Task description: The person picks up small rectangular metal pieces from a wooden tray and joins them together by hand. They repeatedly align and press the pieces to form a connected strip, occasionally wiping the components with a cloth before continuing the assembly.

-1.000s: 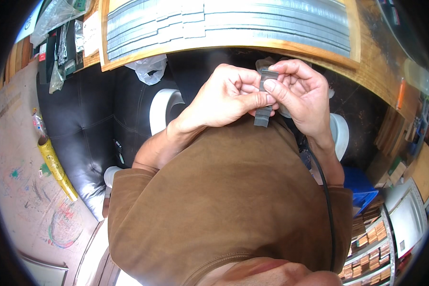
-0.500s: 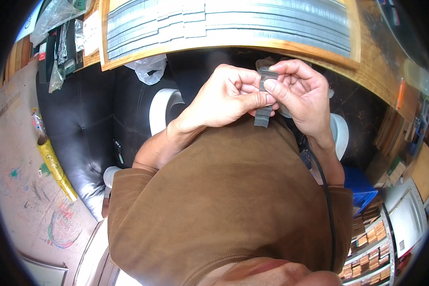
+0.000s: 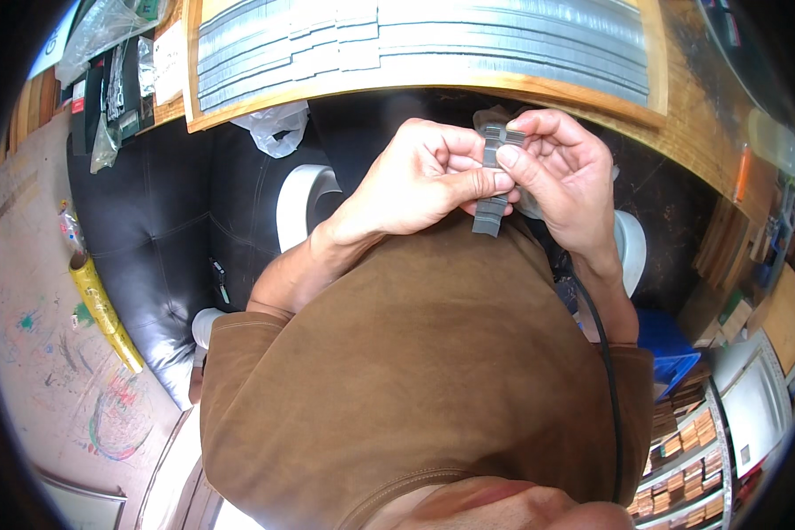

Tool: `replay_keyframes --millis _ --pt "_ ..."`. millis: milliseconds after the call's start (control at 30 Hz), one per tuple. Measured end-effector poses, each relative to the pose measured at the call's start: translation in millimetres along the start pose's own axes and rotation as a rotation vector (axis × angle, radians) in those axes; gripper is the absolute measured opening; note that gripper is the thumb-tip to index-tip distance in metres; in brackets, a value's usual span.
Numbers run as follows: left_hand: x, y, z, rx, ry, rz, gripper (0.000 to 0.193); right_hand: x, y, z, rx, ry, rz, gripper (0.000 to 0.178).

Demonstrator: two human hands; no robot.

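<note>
Between my two hands, in front of my chest, is a narrow grey strip (image 3: 487,221) made of short segments with lines across it. My left hand (image 3: 420,185) grips its middle, thumb pressed against the fingers. Close to its upper end, my right hand (image 3: 567,181) pinches the same strip between thumb and fingers. A small grey piece lies crosswise at that upper end; whether it is separate or attached I cannot tell. The strip's lower end hangs free below my left thumb. Beyond my hands, a wooden-framed tray (image 3: 327,103) holds rows of thin grey strips (image 3: 433,40).
The tray sits on a wooden table (image 3: 693,146). A white plastic bag (image 3: 274,131) hangs under its edge. Black padded seating (image 3: 163,203) is at left, with a yellow roll (image 3: 106,314) beyond. At right are a blue bin (image 3: 667,353) and a shelf with wooden blocks (image 3: 689,477).
The strip's upper end has turned slightly, and the small crosswise piece there has tilted and shifted right with my right fingers. My left hand is nearly still.
</note>
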State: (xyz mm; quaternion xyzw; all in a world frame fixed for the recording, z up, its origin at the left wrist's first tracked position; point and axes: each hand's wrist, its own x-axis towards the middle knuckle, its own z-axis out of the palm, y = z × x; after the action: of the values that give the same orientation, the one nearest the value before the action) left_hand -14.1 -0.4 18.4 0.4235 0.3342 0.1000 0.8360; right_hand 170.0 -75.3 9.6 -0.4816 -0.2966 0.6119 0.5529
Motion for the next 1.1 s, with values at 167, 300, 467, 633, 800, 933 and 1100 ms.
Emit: replay_keyframes --millis 167,300,467,633,800,933,1100 --pt "1.4 0.1 0.7 -0.023 -0.005 -0.012 0.017 -2.3 -0.9 -1.7 -0.017 0.017 0.024 0.021" --pt "3.3 -5.7 -1.8 0.023 -0.018 -0.032 0.018 -3.6 0.4 -8.9 -0.033 -0.02 0.073 0.015" --pt "4.7 -6.3 0.1 -0.012 -0.039 -0.05 0.018 -4.4 1.1 -12.5 -0.096 -0.032 0.067 0.012" --pt "4.7 -4.9 -1.1 0.013 -0.046 -0.073 0.018 -4.8 1.5 -10.2 -0.127 -0.025 0.051 0.012" --pt "3.3 -3.8 -0.1 0.012 -0.028 -0.064 0.018 -5.9 1.3 -6.6 -0.131 0.021 0.056 0.011" --pt "5.7 -5.7 1.9 0.005 -0.02 -0.073 0.018 -9.2 1.3 -7.0 -0.101 0.058 0.081 0.011" --pt "4.9 2.3 8.0 0.0 0.044 -0.082 0.012 -13.8 1.3 -8.2 -0.103 0.129 -0.043 0.009"
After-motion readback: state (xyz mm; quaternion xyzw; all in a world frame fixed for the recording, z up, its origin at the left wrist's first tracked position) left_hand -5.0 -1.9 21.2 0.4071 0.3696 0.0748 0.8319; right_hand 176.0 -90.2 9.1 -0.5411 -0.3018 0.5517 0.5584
